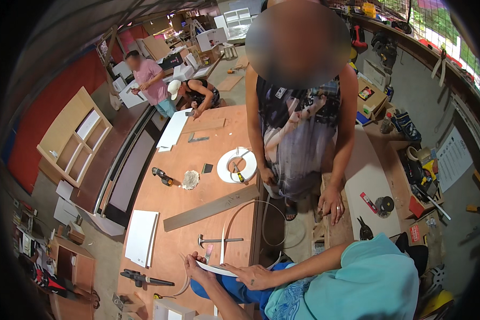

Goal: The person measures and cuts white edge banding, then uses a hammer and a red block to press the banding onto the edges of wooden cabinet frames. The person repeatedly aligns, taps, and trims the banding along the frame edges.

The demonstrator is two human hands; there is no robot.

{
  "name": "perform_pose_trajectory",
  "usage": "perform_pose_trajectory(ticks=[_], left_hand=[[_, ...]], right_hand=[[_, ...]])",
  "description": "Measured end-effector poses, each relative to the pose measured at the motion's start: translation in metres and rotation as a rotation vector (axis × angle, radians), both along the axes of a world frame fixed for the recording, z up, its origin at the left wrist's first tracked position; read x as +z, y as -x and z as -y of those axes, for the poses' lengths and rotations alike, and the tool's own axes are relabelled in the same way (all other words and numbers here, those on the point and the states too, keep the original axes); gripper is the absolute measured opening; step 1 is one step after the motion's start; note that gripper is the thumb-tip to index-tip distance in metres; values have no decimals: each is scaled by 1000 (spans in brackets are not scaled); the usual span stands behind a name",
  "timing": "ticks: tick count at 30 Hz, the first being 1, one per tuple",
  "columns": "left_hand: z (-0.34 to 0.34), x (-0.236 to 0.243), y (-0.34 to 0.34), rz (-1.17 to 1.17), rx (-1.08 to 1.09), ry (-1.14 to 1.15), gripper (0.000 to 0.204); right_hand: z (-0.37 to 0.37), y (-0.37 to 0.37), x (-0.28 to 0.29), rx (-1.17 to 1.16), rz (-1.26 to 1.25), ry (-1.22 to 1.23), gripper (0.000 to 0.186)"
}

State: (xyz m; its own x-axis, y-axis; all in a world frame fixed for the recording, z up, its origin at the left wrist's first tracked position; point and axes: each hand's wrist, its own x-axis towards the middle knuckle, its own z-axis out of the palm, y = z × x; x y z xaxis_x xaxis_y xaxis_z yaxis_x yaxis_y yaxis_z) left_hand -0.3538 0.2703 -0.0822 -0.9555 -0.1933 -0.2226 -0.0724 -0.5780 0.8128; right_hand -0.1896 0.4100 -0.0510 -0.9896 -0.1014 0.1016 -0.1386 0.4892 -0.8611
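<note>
Near the front edge of the wooden worktable [181, 186], my left hand [198, 271] is closed around one end of a narrow white edging strip [216, 269]. Farther along the same strip, my right hand [253, 276] grips it, index finger stretched along its top; the thumb is hidden. Just beyond my hands lies a hammer [234, 240], with a thin pale strip [223, 242] running under or beside it. A long grey-brown board [210, 208] rests behind the hammer. Past the board sits a white roll of edging [224, 166] with a yellow-and-black tool [240, 176] inside its ring.
Across the table's right side stands a person [301, 128], hands lowered. White panels [141, 238], a black tool [144, 278] and a cordless drill [162, 176] lie at left. Two people [149, 80] work far back. A side bench [373, 181] holds tools.
</note>
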Motion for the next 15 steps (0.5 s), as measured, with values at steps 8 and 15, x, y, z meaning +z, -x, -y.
perform_pose_trajectory(ticks=[8,15], left_hand=[[2,10,-13,3,-17,-95,34],[14,7,-16,-27,-105,-70,40]], right_hand=[[-12,44,-31,45,400,-184,38],[5,51,-31,6,228,-119,25]])
